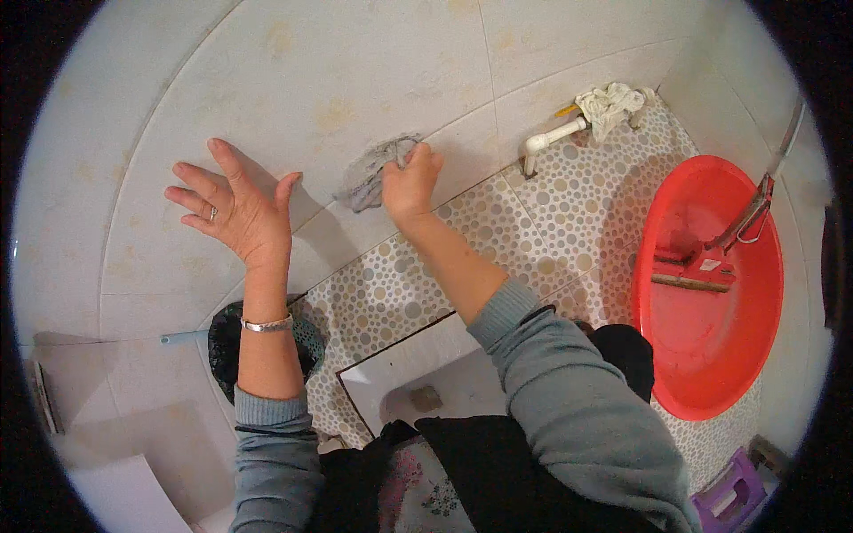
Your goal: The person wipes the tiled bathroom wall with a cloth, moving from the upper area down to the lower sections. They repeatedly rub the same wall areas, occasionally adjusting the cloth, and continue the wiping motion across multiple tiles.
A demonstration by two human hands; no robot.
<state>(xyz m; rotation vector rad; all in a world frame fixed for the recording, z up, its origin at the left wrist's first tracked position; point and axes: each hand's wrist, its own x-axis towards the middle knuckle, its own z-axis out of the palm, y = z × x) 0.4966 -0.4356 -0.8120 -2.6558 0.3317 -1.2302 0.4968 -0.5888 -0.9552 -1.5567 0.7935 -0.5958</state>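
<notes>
My right hand (412, 186) grips a crumpled grey cloth (373, 172), which lies against the white tiled wall (373, 66) low down, near the patterned floor. To its left my left hand (240, 206) is raised at the wall with its fingers spread and nothing in it; whether the palm touches the tile I cannot tell. A ring and a silver bracelet (266, 324) are on that hand and wrist. Yellowish stains mark the wall tiles around both hands.
Below my arms lies a squat toilet (466, 373). A bin with a black liner (223, 346) stands beneath my left forearm. At right a red plastic tub (700, 353) holds a mop head (693, 274). A white pipe (556, 136) with a pale cloth (610, 106) runs along the wall. A purple plastic object (732, 493) is at lower right.
</notes>
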